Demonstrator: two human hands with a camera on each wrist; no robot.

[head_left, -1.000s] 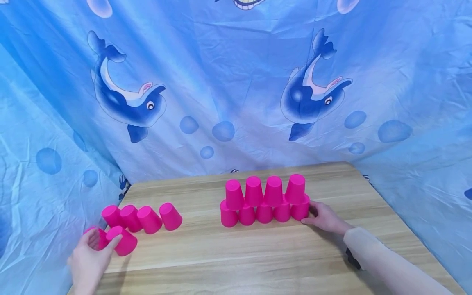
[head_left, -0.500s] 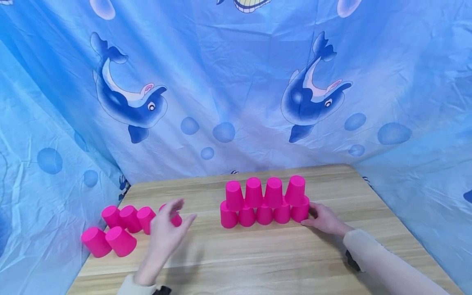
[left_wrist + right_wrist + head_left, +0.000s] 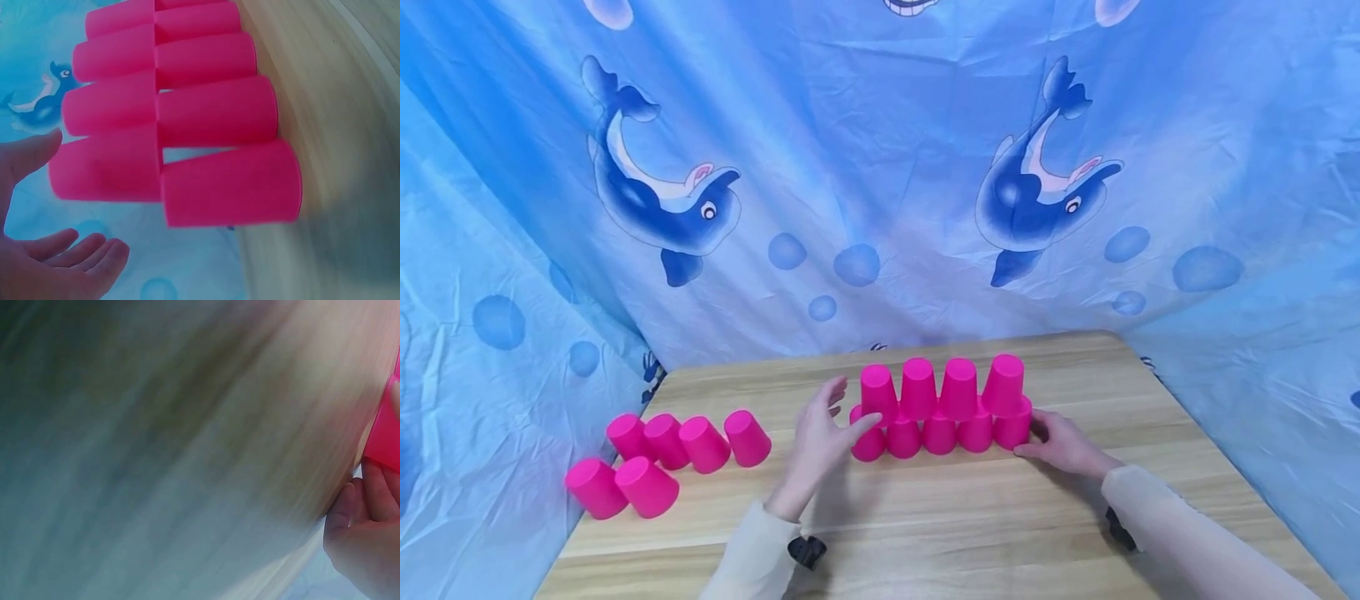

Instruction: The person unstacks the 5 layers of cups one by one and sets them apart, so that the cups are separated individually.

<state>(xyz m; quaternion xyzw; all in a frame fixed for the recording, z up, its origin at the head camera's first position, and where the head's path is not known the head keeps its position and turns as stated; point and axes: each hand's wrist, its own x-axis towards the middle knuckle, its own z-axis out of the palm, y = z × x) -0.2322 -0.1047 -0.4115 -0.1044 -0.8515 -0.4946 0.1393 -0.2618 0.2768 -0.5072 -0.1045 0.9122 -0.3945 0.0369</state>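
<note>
A two-tier wall of upside-down pink cups (image 3: 938,435) stands right of centre, with several cups in the bottom row and several on top. My left hand (image 3: 815,440) is at the wall's left end, thumb and fingers spread apart, holding nothing. In the left wrist view its thumb reaches the base edge of the end upper cup (image 3: 106,165); the other fingers hang clear, beside the end lower cup (image 3: 231,187). My right hand (image 3: 1063,446) holds the rightmost lower cup (image 3: 1012,427) at its side. Only a corner of that cup (image 3: 382,440) shows in the right wrist view.
More upside-down pink cups (image 3: 703,446) stand apart at the left: several in a back row, two in front (image 3: 647,489). The wooden table (image 3: 925,533) has a curtain (image 3: 880,208) with printed dolphins behind it and at both sides.
My left hand has left the front cups at the left and moved right, past the back row, to the wall's left end. My right hand has stayed at the wall's right end.
</note>
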